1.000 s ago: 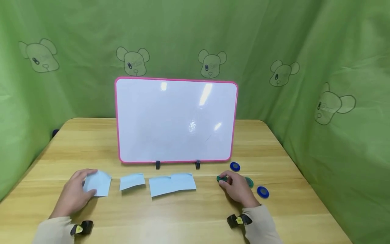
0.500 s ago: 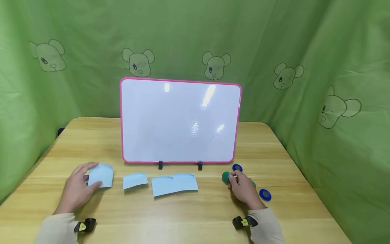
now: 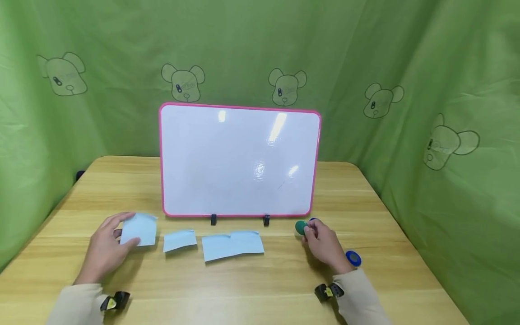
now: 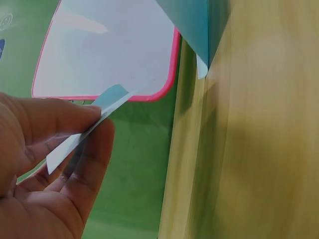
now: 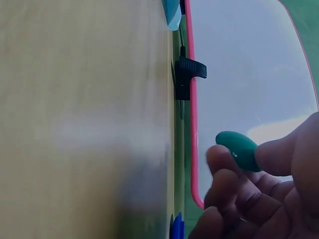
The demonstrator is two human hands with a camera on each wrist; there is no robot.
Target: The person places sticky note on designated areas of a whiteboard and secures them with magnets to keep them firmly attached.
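Creased green cloth (image 3: 231, 40) backs a wood-grain table (image 3: 227, 289), over which the left hand (image 3: 106, 246) holds squarish blue paper (image 3: 139, 229). Left wrist: fingertips (image 4: 99, 142) pinch that thin paper. Right wrist: the right hand (image 5: 269, 206) pinches a smooth, rounded green disc (image 5: 237, 148) before the glossy whiteboard (image 5: 239, 74).

The right hand (image 5: 264, 199) pinches a green disc (image 5: 238, 149) in front of the board (image 5: 244, 64). A black clip (image 5: 185, 74) sits on the board's pink edge (image 5: 194, 139); near that edge are the tabletop (image 5: 75, 149), blue paper (image 5: 173, 15) and a partly seen blue disc (image 5: 177, 227).

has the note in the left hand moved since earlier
Yes: in the head view, the note has shifted up and slightly right, toward the whiteboard.
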